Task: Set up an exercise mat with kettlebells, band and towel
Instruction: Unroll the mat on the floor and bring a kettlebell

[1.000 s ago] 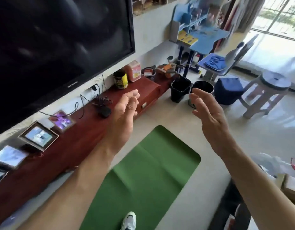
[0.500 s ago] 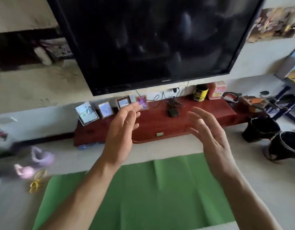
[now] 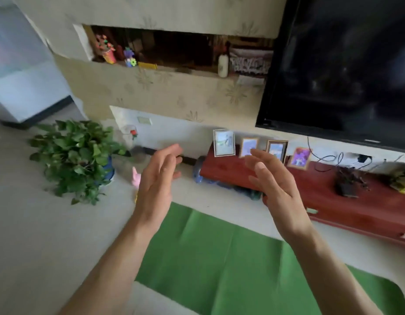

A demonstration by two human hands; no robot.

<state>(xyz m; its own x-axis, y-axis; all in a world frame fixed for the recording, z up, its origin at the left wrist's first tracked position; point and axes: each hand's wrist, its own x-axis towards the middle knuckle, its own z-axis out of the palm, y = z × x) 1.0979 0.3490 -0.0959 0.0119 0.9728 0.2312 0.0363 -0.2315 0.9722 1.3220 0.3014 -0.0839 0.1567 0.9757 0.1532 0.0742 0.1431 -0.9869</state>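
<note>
Lower centre: green exercise mat [image 3: 219, 258], flat on the floor, creased; probably thin, soft and light, best taken by an edge. Above it, left hand [image 3: 155, 185] and right hand [image 3: 279, 189] raised, grip slack, fingers loosely spread, holding nothing. Farther, mid-left, pink object [image 3: 135, 178], half hidden, unidentifiable.

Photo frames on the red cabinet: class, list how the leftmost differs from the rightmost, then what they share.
The leftmost frame has a white border, the rightmost frame a golden-brown one. The leftmost looks larger than the rightmost. Its picture is pale; the rightmost's is purple. Both stand on the red cabinet.
</note>
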